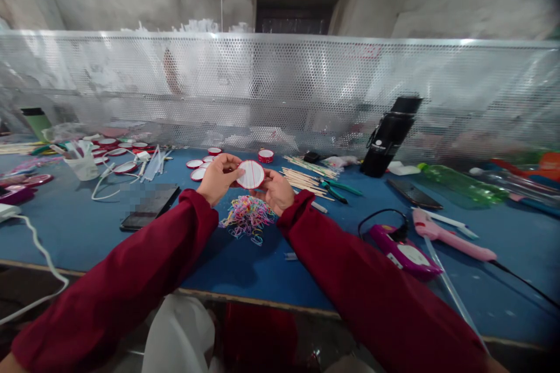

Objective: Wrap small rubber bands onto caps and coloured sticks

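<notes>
Disc (252, 175), one, held by left hand (221, 179) and right hand (276, 191), one black bottle (388, 139)

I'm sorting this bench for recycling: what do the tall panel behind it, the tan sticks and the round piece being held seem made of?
Panel: metal, by its silvery sheen and rows of small punched holes.
Tan sticks: probably bare wood, matte and evenly tan.
Round piece: pale face, red rim; perhaps card or plastic, too small to tell.
</notes>
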### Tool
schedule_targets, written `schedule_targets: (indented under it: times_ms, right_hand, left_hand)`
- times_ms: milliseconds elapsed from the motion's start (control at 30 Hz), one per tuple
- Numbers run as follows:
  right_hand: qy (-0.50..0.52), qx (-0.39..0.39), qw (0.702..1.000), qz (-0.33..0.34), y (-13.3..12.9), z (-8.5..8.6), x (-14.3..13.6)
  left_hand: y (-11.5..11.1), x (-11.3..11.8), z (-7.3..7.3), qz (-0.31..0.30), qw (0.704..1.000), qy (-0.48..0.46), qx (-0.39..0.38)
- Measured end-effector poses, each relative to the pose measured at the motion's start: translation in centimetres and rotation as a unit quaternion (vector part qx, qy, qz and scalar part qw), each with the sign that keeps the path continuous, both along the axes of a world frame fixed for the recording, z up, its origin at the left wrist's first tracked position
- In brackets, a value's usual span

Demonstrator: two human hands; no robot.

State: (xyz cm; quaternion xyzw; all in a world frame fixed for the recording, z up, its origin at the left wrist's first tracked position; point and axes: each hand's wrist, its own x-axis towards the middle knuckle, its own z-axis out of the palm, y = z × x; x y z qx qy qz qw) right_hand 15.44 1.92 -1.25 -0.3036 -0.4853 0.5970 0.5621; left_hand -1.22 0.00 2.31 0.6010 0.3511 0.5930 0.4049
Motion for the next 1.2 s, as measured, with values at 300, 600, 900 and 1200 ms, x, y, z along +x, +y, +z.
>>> schedule_targets:
  times_ms: [300,600,900,1200]
  right_hand:
    - [-0.16,0.105,0.98,-0.048,0.3,0.3,0.9]
    - [-0.186,0.092,0.977,-0.047,1.1,-1.1,0.8]
    - [-0.201,0.111,0.972,-0.054,0.4,-0.7,0.4]
    - [-0.222,0.112,0.967,-0.061,0.6,-1.1,0.1]
  left_hand:
    - [0.8,-0.2,-0.9,0.009,0.999,0.037,0.004]
    - [0.4,0.0,-0.4,0.008,0.999,0.012,-0.047]
    - [1.1,-0.2,-1.4,-0.011,0.998,0.043,-0.05]
    - [2.1,-0.7,-2.1,0.036,0.999,0.011,-0.025]
